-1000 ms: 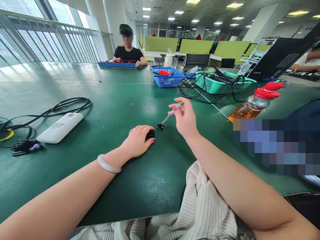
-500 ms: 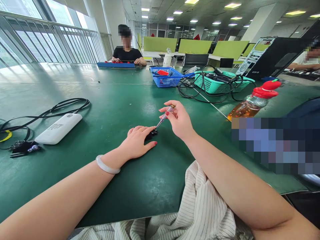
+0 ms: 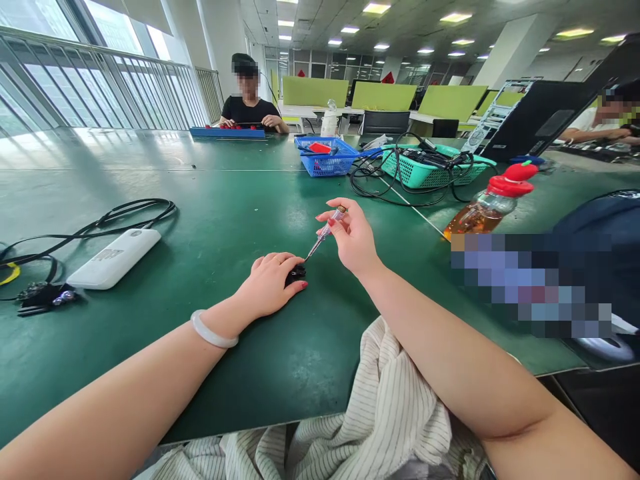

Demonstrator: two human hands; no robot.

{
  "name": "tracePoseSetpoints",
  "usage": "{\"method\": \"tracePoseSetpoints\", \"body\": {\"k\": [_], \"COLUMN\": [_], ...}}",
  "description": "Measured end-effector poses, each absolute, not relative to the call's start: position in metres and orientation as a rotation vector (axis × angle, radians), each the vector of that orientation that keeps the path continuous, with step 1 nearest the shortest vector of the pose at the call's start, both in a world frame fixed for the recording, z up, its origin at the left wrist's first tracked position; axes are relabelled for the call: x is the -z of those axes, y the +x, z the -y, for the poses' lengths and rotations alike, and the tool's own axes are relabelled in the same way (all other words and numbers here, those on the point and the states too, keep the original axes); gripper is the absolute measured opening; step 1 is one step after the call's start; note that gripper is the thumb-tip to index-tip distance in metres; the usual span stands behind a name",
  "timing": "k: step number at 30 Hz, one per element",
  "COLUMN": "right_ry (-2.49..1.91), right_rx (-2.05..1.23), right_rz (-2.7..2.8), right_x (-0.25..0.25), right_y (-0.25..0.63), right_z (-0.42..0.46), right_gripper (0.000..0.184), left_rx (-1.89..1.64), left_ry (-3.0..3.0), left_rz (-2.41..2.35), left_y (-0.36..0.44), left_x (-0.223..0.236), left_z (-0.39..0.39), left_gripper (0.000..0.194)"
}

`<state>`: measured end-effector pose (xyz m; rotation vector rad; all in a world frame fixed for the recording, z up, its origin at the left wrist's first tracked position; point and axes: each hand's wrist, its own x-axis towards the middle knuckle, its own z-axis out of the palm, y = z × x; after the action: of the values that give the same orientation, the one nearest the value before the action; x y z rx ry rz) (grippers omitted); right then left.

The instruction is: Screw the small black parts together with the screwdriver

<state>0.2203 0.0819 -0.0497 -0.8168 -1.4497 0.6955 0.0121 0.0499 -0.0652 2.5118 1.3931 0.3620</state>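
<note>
My right hand (image 3: 356, 235) pinches a slim screwdriver (image 3: 327, 229) with a clear handle and a brass-coloured end cap. Its shaft slants down to the left, and the tip is at the upper edge of a small black part (image 3: 299, 272); whether it touches is too small to tell. My left hand (image 3: 267, 283) lies low over the table, thumb and fingers closed around that black part. Much of the part is hidden under the fingers, so its kind does not show.
On the green table (image 3: 225, 373), a white power bank (image 3: 115, 259) with black cables lies left. A blue basket (image 3: 327, 163), a teal basket (image 3: 425, 173) with tangled cables, and a red-capped bottle (image 3: 483, 207) stand beyond and right. A person (image 3: 250, 110) sits opposite.
The view has shifted slightly, so most things sit further left in it. More of the black part shows between my left thumb and fingers. Both hands keep their holds.
</note>
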Motion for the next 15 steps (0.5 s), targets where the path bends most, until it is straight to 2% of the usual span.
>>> {"method": "tracePoseSetpoints", "body": {"k": [8,15], "right_ry": [-0.785,-0.814], "right_rx": [-0.719,-0.734], "right_rz": [1.42,1.412], "right_x": [0.052,0.052], "right_y": [0.219,0.218], "right_z": [-0.084,-0.084], "right_gripper": [0.04,0.036], "left_rx": [-0.31,-0.28], "left_ry": [2.563,2.598], "left_rz": [-1.433,-1.372], "left_y": [0.024,-0.007], "left_x": [0.057,0.055], "left_z": [-0.025,-0.002], "left_gripper": [0.032,0.028]}}
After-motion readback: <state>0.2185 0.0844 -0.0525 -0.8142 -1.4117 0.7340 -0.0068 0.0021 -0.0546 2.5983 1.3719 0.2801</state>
